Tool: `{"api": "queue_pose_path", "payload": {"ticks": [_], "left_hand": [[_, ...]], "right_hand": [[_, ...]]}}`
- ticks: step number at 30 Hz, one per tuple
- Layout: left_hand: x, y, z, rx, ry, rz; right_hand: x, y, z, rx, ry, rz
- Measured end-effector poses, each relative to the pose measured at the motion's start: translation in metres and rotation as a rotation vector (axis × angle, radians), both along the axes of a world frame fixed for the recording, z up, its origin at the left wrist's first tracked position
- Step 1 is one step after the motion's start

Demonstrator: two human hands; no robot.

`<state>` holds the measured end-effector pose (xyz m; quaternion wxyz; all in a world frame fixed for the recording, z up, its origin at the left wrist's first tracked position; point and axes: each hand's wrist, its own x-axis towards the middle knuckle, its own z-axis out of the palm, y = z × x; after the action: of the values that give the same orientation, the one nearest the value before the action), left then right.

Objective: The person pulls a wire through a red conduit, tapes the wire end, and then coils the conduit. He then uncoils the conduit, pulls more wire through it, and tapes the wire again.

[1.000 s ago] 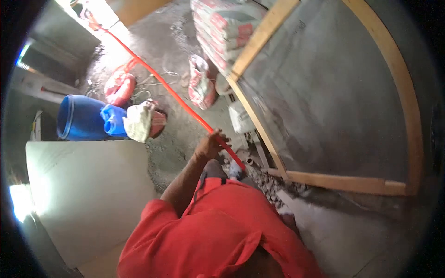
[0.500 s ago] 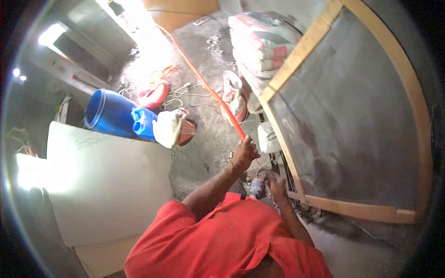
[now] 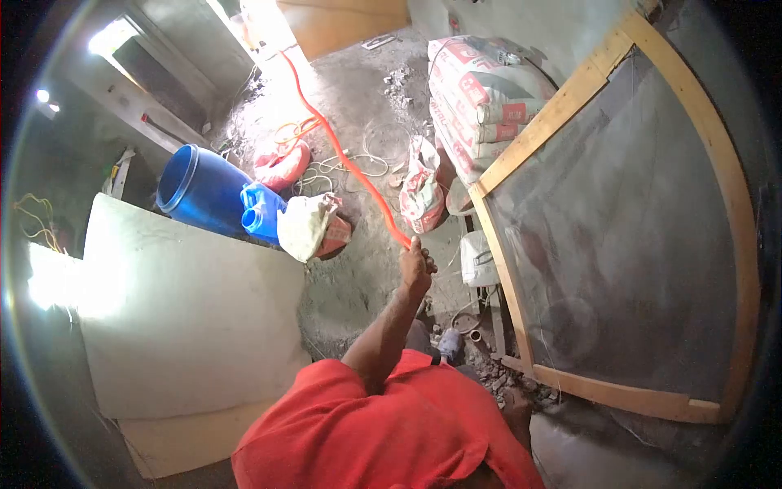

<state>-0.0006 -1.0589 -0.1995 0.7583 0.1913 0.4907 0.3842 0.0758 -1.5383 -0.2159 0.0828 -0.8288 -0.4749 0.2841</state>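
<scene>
My left hand (image 3: 418, 265) is closed around the near end of a long orange-red hose (image 3: 350, 163). From that grip the hose curves up across the dirty floor to the bright opening at the top. Low at the right of my body, my right hand (image 3: 517, 403) is dark and partly hidden beside the red shirt; its fingers cannot be made out. It is near rubble (image 3: 497, 376) at the foot of a wood-framed screen (image 3: 619, 228). A white jug (image 3: 478, 259) stands to the right of my left hand.
Stacked printed sacks (image 3: 481, 98) rise behind the screen. An open sack (image 3: 422, 191) stands on the floor. At left are a blue barrel (image 3: 199, 183), a blue jerrycan (image 3: 261, 210), a pale bag (image 3: 305, 228) and a large pale board (image 3: 187, 318). Loose cord lies mid-floor.
My left hand has moved slightly left with the hose, which now bends more. My right hand has dropped from near my left hand down beside my body.
</scene>
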Motion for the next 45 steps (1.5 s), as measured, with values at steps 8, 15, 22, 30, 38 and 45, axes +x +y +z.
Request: {"api": "queue_pose_path", "payload": {"ticks": [8, 15, 22, 30, 38, 45], "left_hand": [[-0.048, -0.033, -0.028, 0.003, -0.046, -0.126], [-0.046, -0.111, 0.020, -0.113, -0.377, -0.785], [-0.027, -0.147, -0.023, -0.067, -0.240, -0.888], [0.002, -0.159, 0.036, 0.044, -0.041, -0.981], [-0.023, -0.109, -0.012, -0.317, -0.193, -0.704], [-0.042, -0.118, -0.027, -0.217, -0.105, -0.307]], "right_hand": [[-0.018, -0.032, -0.010, -0.011, 0.203, -0.172], [-0.020, -0.042, -0.008, -0.050, 0.298, -0.228], [0.001, 0.006, 0.045, -0.042, 0.466, -0.311], [-0.001, 0.149, 0.080, 0.378, 0.629, -0.593], [0.005, 0.064, 0.026, 0.305, 0.022, -0.338], [-0.008, -0.024, 0.007, 0.212, 0.131, -0.548]]}}
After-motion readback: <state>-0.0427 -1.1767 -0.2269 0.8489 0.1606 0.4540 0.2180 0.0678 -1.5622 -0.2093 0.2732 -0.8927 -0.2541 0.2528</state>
